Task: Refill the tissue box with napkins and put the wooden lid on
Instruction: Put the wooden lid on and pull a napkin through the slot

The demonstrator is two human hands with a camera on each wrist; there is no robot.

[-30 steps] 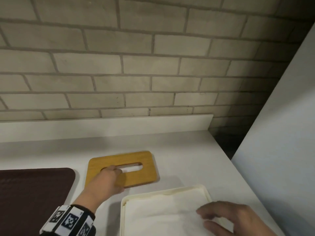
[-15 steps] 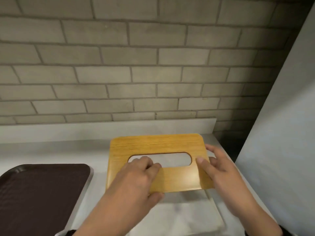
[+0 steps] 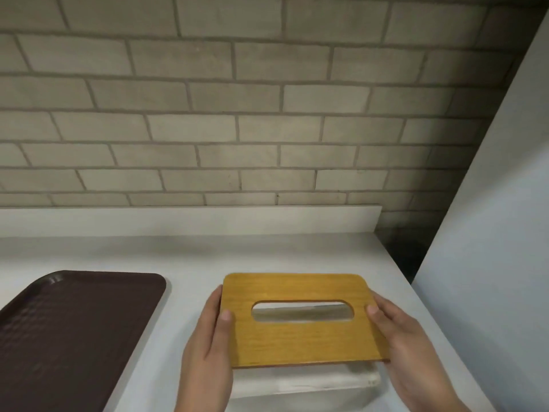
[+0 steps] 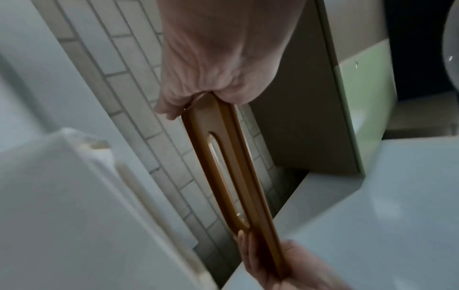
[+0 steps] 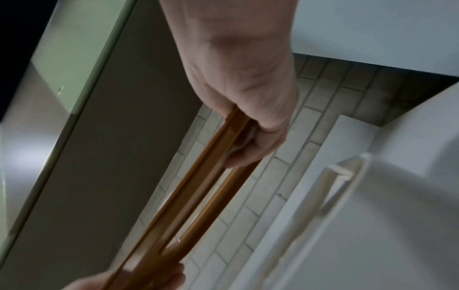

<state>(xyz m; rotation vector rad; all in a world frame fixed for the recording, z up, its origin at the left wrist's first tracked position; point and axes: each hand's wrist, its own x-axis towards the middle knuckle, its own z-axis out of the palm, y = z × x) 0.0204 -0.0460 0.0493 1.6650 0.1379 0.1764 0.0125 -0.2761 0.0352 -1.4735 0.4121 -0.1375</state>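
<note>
The wooden lid (image 3: 300,341), with an oval slot in its middle, hangs level just above the white tissue box (image 3: 306,385). White napkins show in the box below the lid's near edge. My left hand (image 3: 218,319) grips the lid's left end, thumb on top. My right hand (image 3: 378,315) grips the right end the same way. In the left wrist view the lid (image 4: 233,176) is seen edge-on beside the box rim (image 4: 139,188). The right wrist view shows the lid (image 5: 198,194) and the box rim (image 5: 320,196) apart.
A dark brown tray (image 3: 68,334) lies on the white counter (image 3: 190,257) to the left. A brick wall with a low white backsplash (image 3: 190,220) runs behind. A tall white panel (image 3: 487,263) stands close on the right, with a dark gap at the counter's end.
The left hand lifted the lid off the counter, the right hand joined it, and both carried it right and toward me, over the box. The left hand shifted from the slot to the end.
</note>
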